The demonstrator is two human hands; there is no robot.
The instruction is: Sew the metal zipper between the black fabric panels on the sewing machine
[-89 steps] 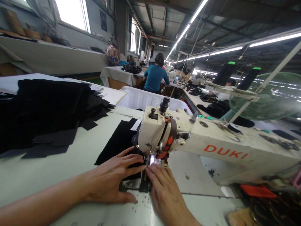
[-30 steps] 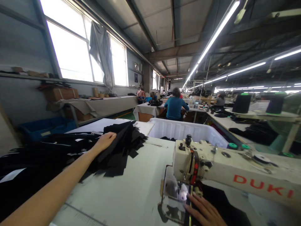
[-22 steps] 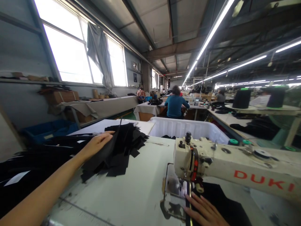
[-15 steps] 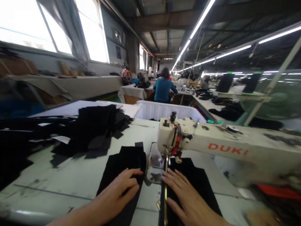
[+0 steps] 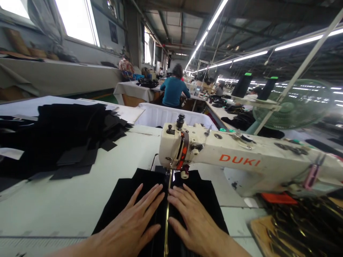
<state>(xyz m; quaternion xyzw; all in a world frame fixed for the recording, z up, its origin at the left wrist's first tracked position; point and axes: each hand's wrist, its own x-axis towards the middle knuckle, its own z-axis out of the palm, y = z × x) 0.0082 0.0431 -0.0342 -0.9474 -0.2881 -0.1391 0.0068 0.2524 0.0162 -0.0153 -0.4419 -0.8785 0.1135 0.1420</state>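
Note:
My left hand lies flat with fingers spread on the left black fabric piece. On the other side of a gold-toothed zipper, my right hand rests flat, fingers stretched, on the right black fabric piece. The zipper runs lengthwise between both hands, up to the presser foot area of the sewing machine. Both fabric pieces lie close along the zipper. The needle itself is too small to make out.
A heap of black cut pieces covers the table's left side. Behind the machine is a white bin. At the right, several zippers lie on a brown board. A co-worker in blue sits ahead, and a fan stands behind.
My left hand has brought the left fabric piece rightward, from apart on the table to beside the zipper. Its fingers have spread flat. The camera view has shifted.

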